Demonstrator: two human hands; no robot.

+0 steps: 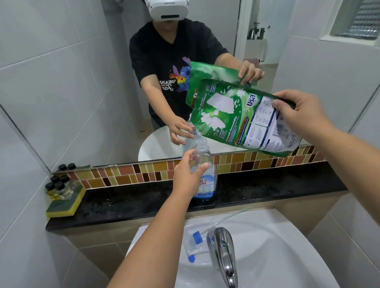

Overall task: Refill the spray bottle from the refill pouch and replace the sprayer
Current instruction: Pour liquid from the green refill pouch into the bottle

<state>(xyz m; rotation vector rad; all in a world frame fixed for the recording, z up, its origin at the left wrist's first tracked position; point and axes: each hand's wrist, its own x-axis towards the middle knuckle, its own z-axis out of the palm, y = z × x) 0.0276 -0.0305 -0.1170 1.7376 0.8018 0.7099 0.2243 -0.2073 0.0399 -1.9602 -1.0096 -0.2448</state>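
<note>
A clear spray bottle [206, 185] with a blue label stands upright on the black ledge, its neck open with no sprayer on it. My left hand [187, 169] grips it around the shoulder. My right hand [300, 112] holds the green refill pouch [238, 120] by its upper right corner, tilted so its lower left corner hangs just above the bottle's mouth. The white and blue sprayer [194, 247] with its long dip tube lies on the basin rim beside the tap.
A chrome tap [225, 257] rises over the white basin [280, 260] in front of me. A yellow-green sponge [64, 203] with several small black-capped bottles [59, 185] sits at the ledge's left end. A mirror [70, 95] above the tiled strip reflects me.
</note>
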